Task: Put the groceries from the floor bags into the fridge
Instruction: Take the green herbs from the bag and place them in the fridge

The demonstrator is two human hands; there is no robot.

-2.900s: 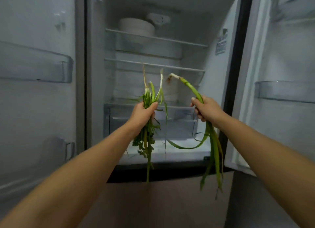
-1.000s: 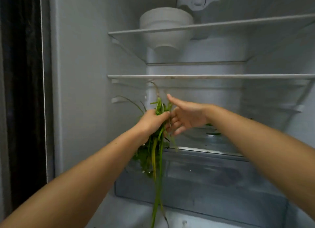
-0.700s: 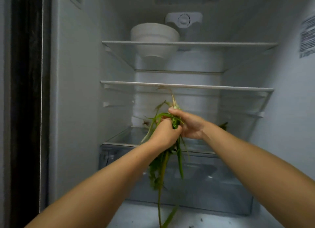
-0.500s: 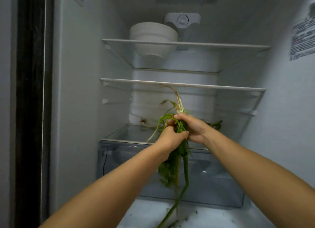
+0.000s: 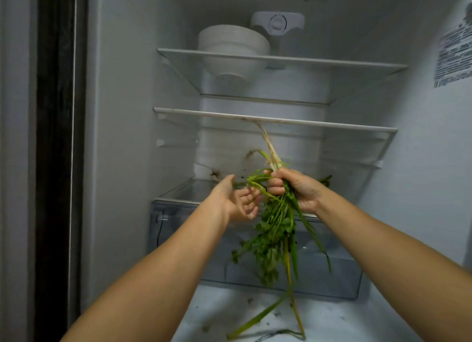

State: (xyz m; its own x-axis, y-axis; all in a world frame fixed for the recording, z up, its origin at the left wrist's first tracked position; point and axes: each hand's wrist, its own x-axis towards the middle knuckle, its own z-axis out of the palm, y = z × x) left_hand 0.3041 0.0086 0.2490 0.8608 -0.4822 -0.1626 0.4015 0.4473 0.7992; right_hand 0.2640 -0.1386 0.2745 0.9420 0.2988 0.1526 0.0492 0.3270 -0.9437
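My right hand (image 5: 297,191) grips a bunch of green herbs and spring onions (image 5: 277,229) near its root end, in front of the open fridge. The pale roots stick up toward the middle shelf (image 5: 332,125); the leaves hang down before the clear crisper drawer (image 5: 189,229). My left hand (image 5: 236,201) is just left of the bunch, palm turned toward it, fingers relaxed and holding nothing. A few green stalks (image 5: 324,180) lie on the glass shelf (image 5: 184,191) behind my right hand.
Stacked white bowls (image 5: 232,50) stand on the top shelf (image 5: 332,63). A dial housing (image 5: 277,23) is on the back wall. The fridge floor (image 5: 332,321) below the drawer carries bits of leaf. A label (image 5: 453,55) is on the right wall.
The bunch has passed from my left hand into my right hand. My left hand has let go and opened beside it. Earlier, each hand held its own greens outside the fridge.
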